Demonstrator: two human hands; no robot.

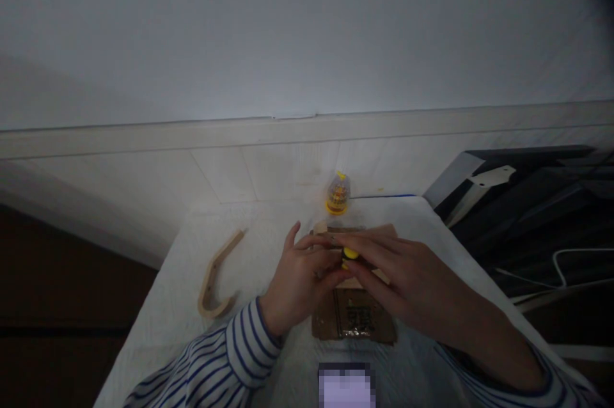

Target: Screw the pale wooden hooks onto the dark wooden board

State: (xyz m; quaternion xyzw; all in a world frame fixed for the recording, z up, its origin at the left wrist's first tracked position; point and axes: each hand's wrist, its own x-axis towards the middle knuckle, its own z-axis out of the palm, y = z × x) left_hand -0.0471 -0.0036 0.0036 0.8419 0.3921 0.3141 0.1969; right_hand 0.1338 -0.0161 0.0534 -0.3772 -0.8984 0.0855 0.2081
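Note:
My right hand (393, 267) is closed on a small yellow-and-black screwdriver handle (351, 253), gripped between thumb and fingers. From the other side my left hand (304, 274) meets it, fingers bent together at the handle's left end and little finger raised. What lies within the left fingers is hidden. Beneath both hands is a piece of brown cardboard (355, 325) with dark print and shiny tape. Pale wooden parts (387, 229) rest on it, mostly covered by the hands.
Left on the white table (167, 325) lies a J-shaped wooden piece (207, 286). A clear container with a yellow base (338, 196) stands near the wall. A phone with a blurred screen (346, 387) is at the front. Dark panels and a white cable (556, 267) crowd the right.

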